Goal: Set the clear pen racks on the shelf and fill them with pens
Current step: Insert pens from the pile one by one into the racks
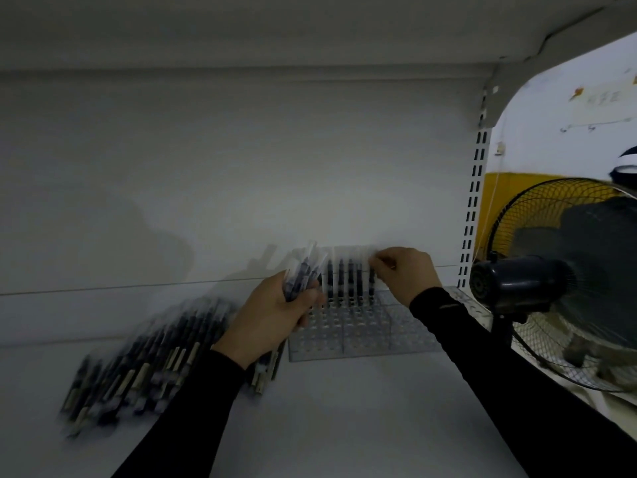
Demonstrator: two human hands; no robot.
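Two hands work over a smooth white metal shelf (344,426). A clear plastic pen rack (358,334), a flat rectangular block pierced by a grid of small round holes, lies on the shelf near the back panel, right of centre. Several slim pens (346,276) with dark barrels and clear caps stand upright in its far rows. The right hand (405,272) hovers at the far right end of that row, its fingers (379,262) pinching the clear top of the last pen there. The left hand (272,313), just left of the rack, has its fingers curled round a bundle of pens (305,270) that fan upward. A loose heap of pens (144,363), blurred, lies flat on the shelf at the near left. Both arms wear black sleeves. A round wire-caged fan (568,284) with a black motor housing stands to the right, beyond the slotted shelf upright (474,208).
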